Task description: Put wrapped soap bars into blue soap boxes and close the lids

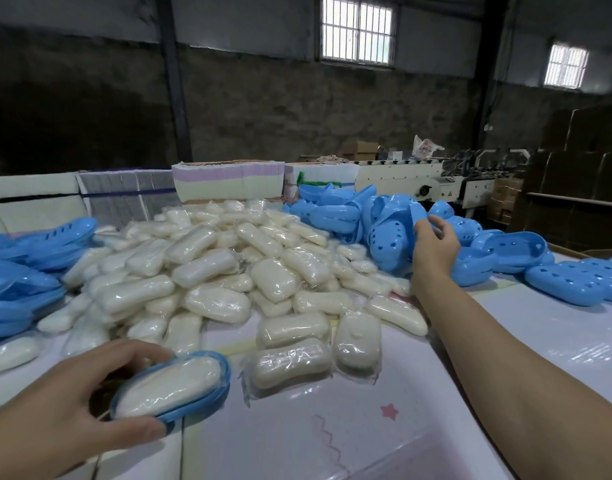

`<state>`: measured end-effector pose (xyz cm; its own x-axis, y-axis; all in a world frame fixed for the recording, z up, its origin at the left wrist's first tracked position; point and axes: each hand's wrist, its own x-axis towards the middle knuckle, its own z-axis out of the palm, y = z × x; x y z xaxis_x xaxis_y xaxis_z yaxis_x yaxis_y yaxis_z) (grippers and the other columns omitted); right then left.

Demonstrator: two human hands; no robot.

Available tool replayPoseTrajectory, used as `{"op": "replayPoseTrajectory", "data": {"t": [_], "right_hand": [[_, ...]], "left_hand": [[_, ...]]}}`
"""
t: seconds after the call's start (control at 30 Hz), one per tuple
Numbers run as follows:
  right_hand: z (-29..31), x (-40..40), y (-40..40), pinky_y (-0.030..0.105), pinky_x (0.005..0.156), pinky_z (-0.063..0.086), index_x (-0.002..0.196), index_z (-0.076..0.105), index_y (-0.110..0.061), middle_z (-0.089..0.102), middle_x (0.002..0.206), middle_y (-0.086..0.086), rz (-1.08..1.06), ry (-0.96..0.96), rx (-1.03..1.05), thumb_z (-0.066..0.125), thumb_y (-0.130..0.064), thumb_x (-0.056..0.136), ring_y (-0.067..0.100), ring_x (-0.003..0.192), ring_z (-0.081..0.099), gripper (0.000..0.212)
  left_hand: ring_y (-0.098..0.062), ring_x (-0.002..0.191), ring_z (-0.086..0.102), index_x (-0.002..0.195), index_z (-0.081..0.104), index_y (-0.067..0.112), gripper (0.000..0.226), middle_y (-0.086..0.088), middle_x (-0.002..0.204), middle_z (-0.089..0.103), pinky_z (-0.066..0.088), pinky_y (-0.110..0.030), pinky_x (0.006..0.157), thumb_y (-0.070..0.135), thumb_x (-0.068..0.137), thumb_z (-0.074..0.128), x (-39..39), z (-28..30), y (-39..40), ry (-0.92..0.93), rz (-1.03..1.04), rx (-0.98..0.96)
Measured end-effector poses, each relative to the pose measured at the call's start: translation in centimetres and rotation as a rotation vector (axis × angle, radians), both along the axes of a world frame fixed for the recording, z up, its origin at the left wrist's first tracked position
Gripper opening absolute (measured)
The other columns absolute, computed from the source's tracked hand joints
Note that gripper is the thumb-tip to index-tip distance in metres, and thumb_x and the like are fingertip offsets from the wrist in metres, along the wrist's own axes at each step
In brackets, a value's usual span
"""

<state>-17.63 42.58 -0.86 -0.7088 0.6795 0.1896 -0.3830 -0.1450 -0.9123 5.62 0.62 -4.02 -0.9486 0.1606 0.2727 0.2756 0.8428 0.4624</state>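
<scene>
A single wide-angle head camera looks forward and down, close over the table (366, 427), toward the far wall (297, 109).

Both forearms are bare, with no sleeve reaching them. The left hand (75, 403) and the right hand (434, 245) wear no gloves, rings or watch.

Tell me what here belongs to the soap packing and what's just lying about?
Job: soap pile; box with soap in left hand; lid heap under right hand.
Lying about: paper stacks; machine; cartons.
</scene>
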Motion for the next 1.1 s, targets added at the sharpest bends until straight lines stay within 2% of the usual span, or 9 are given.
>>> {"op": "replayPoseTrajectory", "data": {"t": [0.13,0.27,0.43,0.57,0.67,0.73,0.9,1.0,1.1], "right_hand": [[1.1,0.8,-1.2,0.031,0.066,0.053,0.110,0.063,-0.031,0.064,0.096,-0.006,0.105,0.120,-0.236,0.061,-0.020,0.081,0.013,0.081,0.060,0.030],[2.2,2.2,-2.3,0.028,0.060,0.049,0.109,0.064,-0.033,0.064,0.095,-0.007,0.239,0.179,-0.393,0.062,-0.017,0.082,0.016,0.083,0.059,0.031],[2.9,4.9,-5.5,0.041,0.078,0.053,0.117,0.061,-0.032,0.052,0.126,0.008,0.702,0.142,-0.404,0.054,-0.010,0.084,0.031,0.109,0.057,0.041],[3.0,7.6,-9.6,0.042,0.077,0.051,0.116,0.065,-0.025,0.045,0.135,0.013,1.109,0.094,-0.480,0.052,-0.006,0.081,0.034,0.104,0.057,0.042],[2.9,9.3,-12.3,0.040,0.077,0.047,0.114,0.066,-0.020,0.052,0.128,0.012,1.363,0.086,-0.268,0.055,-0.005,0.072,0.029,0.097,0.057,0.046],[2.6,10.2,-13.9,0.043,0.086,0.045,0.108,0.070,-0.020,0.058,0.121,0.011,1.468,0.083,-0.040,0.053,-0.004,0.069,0.027,0.099,0.057,0.046],[1.5,12.9,-17.0,0.024,0.093,0.051,0.098,0.076,-0.033,0.064,0.112,-0.017,1.407,0.272,1.053,0.064,-0.003,0.068,0.007,0.108,0.061,0.044],[0.5,13.8,-17.3,0.034,0.103,0.047,0.101,0.073,-0.037,0.056,0.117,-0.021,1.435,0.284,1.194,0.067,-0.005,0.069,0.007,0.117,0.055,0.046],[-0.1,14.1,-17.0,0.032,0.104,0.046,0.105,0.071,-0.037,0.052,0.120,-0.018,1.407,0.327,1.230,0.069,-0.004,0.068,0.008,0.120,0.052,0.049]], "left_hand": [[0.004,0.078,0.070,0.129,0.062,0.041,0.095,0.016,0.100,0.072,0.052,-0.007,0.062,0.088,0.047,0.074,0.1,0.2,0.2,-0.021,-0.012,0.018],[0.003,0.078,0.071,0.129,0.062,0.041,0.096,0.014,0.100,0.072,0.051,-0.007,0.062,0.088,0.047,0.074,0.0,0.2,0.4,-0.044,-0.013,0.018],[0.002,0.080,0.071,0.126,0.061,0.049,0.097,0.018,0.100,0.071,0.052,-0.009,0.065,0.089,0.040,0.076,-0.1,-0.1,0.5,-0.053,-0.007,0.063],[0.002,0.085,0.069,0.121,0.058,0.057,0.094,0.022,0.098,0.070,0.051,-0.009,0.070,0.090,0.034,0.076,-0.2,-0.1,0.8,-0.039,-0.013,0.125],[-0.002,0.090,0.068,0.121,0.053,0.061,0.096,0.023,0.102,0.066,0.051,-0.014,0.076,0.089,0.033,0.077,-0.2,0.0,0.9,-0.064,-0.009,0.131],[-0.004,0.091,0.067,0.120,0.051,0.061,0.095,0.021,0.103,0.065,0.052,-0.017,0.079,0.087,0.034,0.079,-0.2,0.1,1.0,-0.086,-0.010,0.166],[-0.005,0.102,0.068,0.118,0.047,0.065,0.085,0.020,0.111,0.068,0.056,-0.030,0.090,0.065,0.044,0.090,-0.5,0.2,1.1,-0.120,-0.030,0.294],[-0.017,0.096,0.070,0.124,0.041,0.064,0.092,0.008,0.109,0.067,0.060,-0.045,0.081,0.060,0.047,0.091,-0.5,0.2,1.1,-0.157,0.018,0.292],[-0.013,0.095,0.071,0.121,0.051,0.056,0.081,0.013,0.108,0.069,0.062,-0.045,0.075,0.057,0.050,0.091,-0.7,0.1,1.1,-0.167,-0.016,0.252]]}}
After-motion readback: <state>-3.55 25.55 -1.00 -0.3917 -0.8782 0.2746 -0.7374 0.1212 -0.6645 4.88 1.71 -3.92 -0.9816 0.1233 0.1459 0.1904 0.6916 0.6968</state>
